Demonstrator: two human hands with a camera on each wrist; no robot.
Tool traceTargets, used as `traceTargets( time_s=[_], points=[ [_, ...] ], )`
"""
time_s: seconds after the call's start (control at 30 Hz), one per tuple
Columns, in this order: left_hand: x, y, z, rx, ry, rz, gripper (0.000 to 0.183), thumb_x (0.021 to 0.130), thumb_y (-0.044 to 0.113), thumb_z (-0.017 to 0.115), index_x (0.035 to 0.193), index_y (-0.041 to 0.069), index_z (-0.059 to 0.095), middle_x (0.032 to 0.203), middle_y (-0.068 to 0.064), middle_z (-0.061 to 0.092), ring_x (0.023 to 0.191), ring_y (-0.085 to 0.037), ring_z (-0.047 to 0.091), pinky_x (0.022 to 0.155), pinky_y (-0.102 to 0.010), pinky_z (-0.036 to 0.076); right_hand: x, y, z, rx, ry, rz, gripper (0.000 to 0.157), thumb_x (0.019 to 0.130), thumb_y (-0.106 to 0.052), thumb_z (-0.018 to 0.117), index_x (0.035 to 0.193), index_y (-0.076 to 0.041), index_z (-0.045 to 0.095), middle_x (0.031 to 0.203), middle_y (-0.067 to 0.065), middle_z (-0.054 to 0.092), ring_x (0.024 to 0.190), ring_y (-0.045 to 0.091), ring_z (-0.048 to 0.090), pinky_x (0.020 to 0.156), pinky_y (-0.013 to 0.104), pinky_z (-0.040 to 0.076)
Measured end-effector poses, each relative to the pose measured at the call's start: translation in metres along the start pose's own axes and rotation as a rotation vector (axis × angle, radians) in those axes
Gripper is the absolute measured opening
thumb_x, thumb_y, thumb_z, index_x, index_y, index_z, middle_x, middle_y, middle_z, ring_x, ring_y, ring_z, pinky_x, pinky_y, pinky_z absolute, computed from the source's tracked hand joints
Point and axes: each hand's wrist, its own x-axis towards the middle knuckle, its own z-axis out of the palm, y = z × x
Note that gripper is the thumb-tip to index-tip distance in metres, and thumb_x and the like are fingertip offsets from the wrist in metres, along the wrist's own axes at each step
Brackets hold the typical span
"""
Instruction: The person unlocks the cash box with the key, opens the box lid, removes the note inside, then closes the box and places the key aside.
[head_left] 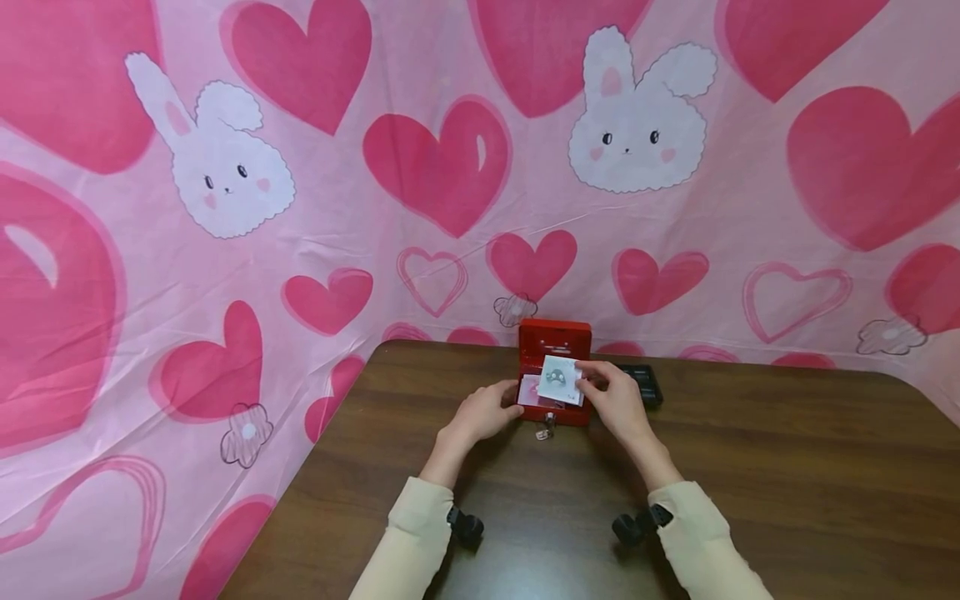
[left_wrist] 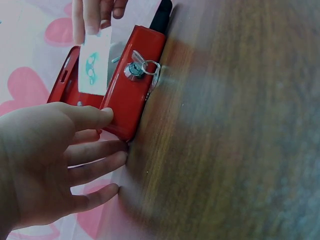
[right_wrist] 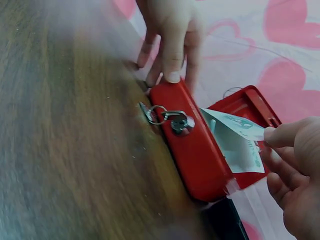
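A small red cash box [right_wrist: 196,155] stands on the table with its lid [head_left: 555,337] raised. A key on a ring [left_wrist: 151,67] sits in its front lock. At the box's left end, my left hand [head_left: 486,412] holds the corner, thumb on the front and fingers along the side. My right hand [head_left: 613,398] pinches the edge of a white paper card [head_left: 558,378] with a greenish printed picture, tilted over the open box. A pink-and-white paper [head_left: 528,390] lies inside the box, partly covered by the card.
A black tray [head_left: 643,385] lies on the brown wooden table [head_left: 787,467], just right of and behind the box. Close behind the table's far edge hangs a pink cloth [head_left: 540,208] with hearts and rabbits. Wrist cameras [head_left: 467,528] are strapped on both arms.
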Motion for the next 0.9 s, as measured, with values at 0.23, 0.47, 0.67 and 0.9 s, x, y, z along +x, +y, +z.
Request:
traceTargets(
  time_s=[0.23, 0.47, 0.67, 0.9],
  points=[
    [0.001, 0.002, 0.0, 0.012, 0.007, 0.015, 0.055, 0.094, 0.031, 0.066, 0.144, 0.013, 0.052, 0.133, -0.01, 0.065, 0.118, -0.027, 0.063, 0.102, -0.049, 0.05, -0.003, 0.004, -0.013, -0.006, 0.001, -0.008, 0.037, 0.094, -0.014, 0.068, 0.129, -0.006, 0.064, 0.108, 0.014, 0.068, 0.089, 0.024, 0.063, 0.075, 0.021, 0.051],
    [0.001, 0.001, 0.0, 0.021, 0.012, 0.022, 0.055, 0.094, 0.031, 0.066, 0.143, 0.011, 0.053, 0.13, -0.01, 0.067, 0.117, -0.027, 0.064, 0.101, -0.048, 0.05, -0.002, 0.01, -0.022, 0.019, 0.003, -0.031, 0.04, 0.091, -0.01, 0.071, 0.13, -0.003, 0.063, 0.103, 0.016, 0.067, 0.078, 0.017, 0.062, 0.064, 0.017, 0.049],
    [0.002, 0.002, 0.001, 0.023, 0.01, 0.017, 0.054, 0.094, 0.031, 0.065, 0.143, 0.011, 0.053, 0.13, -0.01, 0.067, 0.118, -0.027, 0.064, 0.102, -0.049, 0.049, -0.002, 0.008, -0.03, 0.14, 0.007, -0.04, 0.042, 0.09, -0.006, 0.07, 0.13, 0.0, 0.061, 0.099, 0.02, 0.064, 0.072, 0.022, 0.065, 0.059, 0.02, 0.053],
    [0.002, 0.001, 0.001, 0.03, 0.014, 0.02, 0.053, 0.094, 0.031, 0.066, 0.142, 0.011, 0.054, 0.128, -0.009, 0.068, 0.115, -0.025, 0.065, 0.101, -0.048, 0.05, 0.001, 0.006, -0.036, 0.214, -0.016, -0.002, 0.045, 0.091, -0.005, 0.069, 0.134, 0.003, 0.057, 0.102, 0.025, 0.063, 0.07, 0.024, 0.066, 0.061, 0.025, 0.057]
  ],
)
